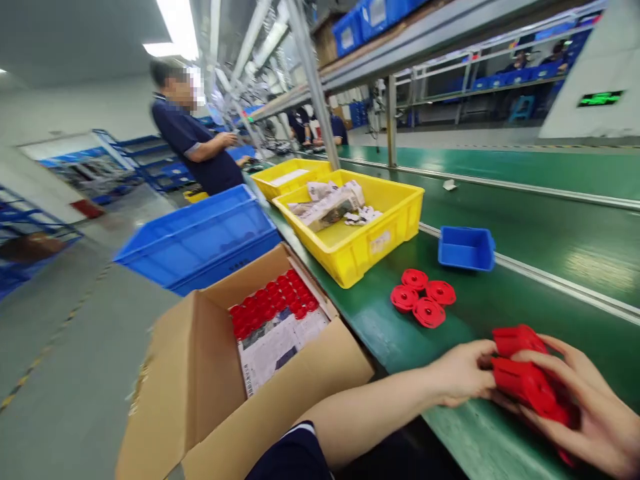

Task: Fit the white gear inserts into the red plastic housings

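At the lower right of the frame, the left hand (465,377) and the right hand (590,413) hold a cluster of red parts (525,383) above the near side of the green work surface (375,327). The left hand's fingers are drawn in narrow against the left side of the cluster; the right hand's fingers are spread and curved around its top and right side. The exact number of parts held cannot be told.

Just left of the hands, four round red pieces (429,312) lie close together on the green surface. Beyond them, right of center, sits a small blue tray (465,250) with no contents visible inside.

Near the middle of the frame, a large yellow bin (350,263) holds paper-wrapped bundles (330,203) and, beside them, a little heap of small white pieces (363,215). A second yellow bin (265,185) stands behind it, with a white sheet (289,177) inside.

At the lower center-left, an open cardboard box (215,360) contains rows of red pieces (270,300) in its far part and printed paper (283,347) in its near part. Behind the box is a big blue crate (200,240), its inside too hidden to read. At the upper left, a person in dark blue (200,140) stands beside the line.
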Available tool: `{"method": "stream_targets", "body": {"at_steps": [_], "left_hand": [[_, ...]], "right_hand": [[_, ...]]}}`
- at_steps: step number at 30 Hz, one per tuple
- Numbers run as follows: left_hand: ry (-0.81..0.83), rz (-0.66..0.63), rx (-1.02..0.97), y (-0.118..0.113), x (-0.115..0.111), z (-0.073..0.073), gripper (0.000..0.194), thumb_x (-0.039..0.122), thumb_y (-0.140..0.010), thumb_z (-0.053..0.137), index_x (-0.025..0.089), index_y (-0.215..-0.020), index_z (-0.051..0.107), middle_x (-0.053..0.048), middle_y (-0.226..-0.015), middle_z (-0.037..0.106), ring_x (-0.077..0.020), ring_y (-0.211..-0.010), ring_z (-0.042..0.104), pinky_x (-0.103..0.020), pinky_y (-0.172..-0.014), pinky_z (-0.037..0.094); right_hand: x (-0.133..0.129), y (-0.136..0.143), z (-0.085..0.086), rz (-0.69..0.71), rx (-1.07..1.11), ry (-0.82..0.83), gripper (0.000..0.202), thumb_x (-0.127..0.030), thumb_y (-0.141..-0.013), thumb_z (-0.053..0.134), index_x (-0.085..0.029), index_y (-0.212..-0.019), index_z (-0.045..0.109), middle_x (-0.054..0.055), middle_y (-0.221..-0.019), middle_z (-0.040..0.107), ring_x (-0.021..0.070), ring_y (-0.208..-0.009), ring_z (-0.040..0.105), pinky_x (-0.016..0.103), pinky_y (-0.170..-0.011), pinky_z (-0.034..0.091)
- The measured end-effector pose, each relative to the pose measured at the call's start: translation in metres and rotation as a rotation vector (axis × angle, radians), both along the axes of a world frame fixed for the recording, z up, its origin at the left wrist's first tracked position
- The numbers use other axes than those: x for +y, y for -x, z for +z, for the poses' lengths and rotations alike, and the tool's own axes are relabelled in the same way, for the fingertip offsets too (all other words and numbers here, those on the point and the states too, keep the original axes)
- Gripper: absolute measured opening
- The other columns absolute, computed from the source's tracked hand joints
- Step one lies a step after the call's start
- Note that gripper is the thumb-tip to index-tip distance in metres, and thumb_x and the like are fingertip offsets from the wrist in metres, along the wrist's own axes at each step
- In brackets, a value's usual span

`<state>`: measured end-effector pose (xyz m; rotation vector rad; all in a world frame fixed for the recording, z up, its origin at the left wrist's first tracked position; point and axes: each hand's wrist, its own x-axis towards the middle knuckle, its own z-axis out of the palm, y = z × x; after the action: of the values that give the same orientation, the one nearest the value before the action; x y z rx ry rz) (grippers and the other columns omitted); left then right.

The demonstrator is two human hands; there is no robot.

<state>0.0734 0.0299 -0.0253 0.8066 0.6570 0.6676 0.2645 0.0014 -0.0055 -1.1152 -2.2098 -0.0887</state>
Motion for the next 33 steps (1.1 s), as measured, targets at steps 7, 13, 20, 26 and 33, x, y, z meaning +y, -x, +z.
{"method": "stream_targets", "body": {"at_steps": [7, 13, 20, 26, 33], "left_hand": [[-0.205, -0.096, 0.207, 0.043, -0.021, 0.023, 0.041, 0.029, -0.078, 0.073, 0.016, -0.115, 0.059, -0.006, -0.101, 0.059, -0.0157, -0.078, 0.068, -0.032, -0.072, 0.056], [-1.213, 0.165, 0.756, 0.101, -0.028, 0.047, 0.027, 0.024, -0.095, 0.055, 0.019, -0.120, 0.064, -0.012, -0.113, 0.063, -0.0226, -0.105, 0.064, -0.041, -0.096, 0.052], [-1.435, 0.177, 1.274, 0.135, 0.024, 0.049, 0.082, 0.056, -0.083, 0.072, 0.017, -0.149, 0.044, -0.021, -0.163, 0.031, -0.0394, -0.152, 0.023, -0.063, -0.119, 0.028], [-1.410, -0.080, 1.385, 0.123, 0.045, 0.049, 0.103, 0.076, -0.073, 0.069, 0.026, -0.157, 0.035, -0.012, -0.169, 0.018, -0.0443, -0.155, 0.007, -0.076, -0.117, 0.014], [-1.495, -0.137, 1.391, 0.123, 0.072, 0.042, 0.092, 0.078, -0.079, 0.059, 0.029, -0.154, 0.041, -0.008, -0.165, 0.030, -0.0431, -0.153, 0.019, -0.075, -0.117, 0.017]], "right_hand": [[0.014, 0.000, 0.029, -0.005, -0.053, 0.534, 0.056, -0.028, -0.082, 0.066, -0.031, -0.136, 0.052, 0.012, -0.146, 0.037, 0.0304, -0.131, 0.054, 0.040, -0.103, 0.054], [0.046, 0.041, 0.051, -0.027, -0.217, 0.736, 0.066, -0.029, -0.076, 0.075, -0.028, -0.139, 0.055, 0.016, -0.149, 0.032, 0.0369, -0.129, 0.052, 0.049, -0.102, 0.053], [0.042, 0.066, 0.039, -0.068, -0.196, 0.529, 0.086, -0.057, -0.086, 0.071, -0.027, -0.157, 0.034, 0.021, -0.163, 0.015, 0.0445, -0.145, 0.031, 0.060, -0.110, 0.044], [0.027, 0.058, 0.022, -0.133, -0.232, 0.332, 0.084, -0.065, -0.094, 0.054, -0.025, -0.161, 0.022, 0.019, -0.167, 0.011, 0.0433, -0.153, 0.012, 0.065, -0.110, 0.039], [0.059, 0.065, 0.013, -0.016, -0.157, 0.235, 0.076, -0.063, -0.097, 0.051, -0.020, -0.157, 0.033, 0.018, -0.162, 0.030, 0.0391, -0.149, 0.027, 0.061, -0.116, 0.035]]}}
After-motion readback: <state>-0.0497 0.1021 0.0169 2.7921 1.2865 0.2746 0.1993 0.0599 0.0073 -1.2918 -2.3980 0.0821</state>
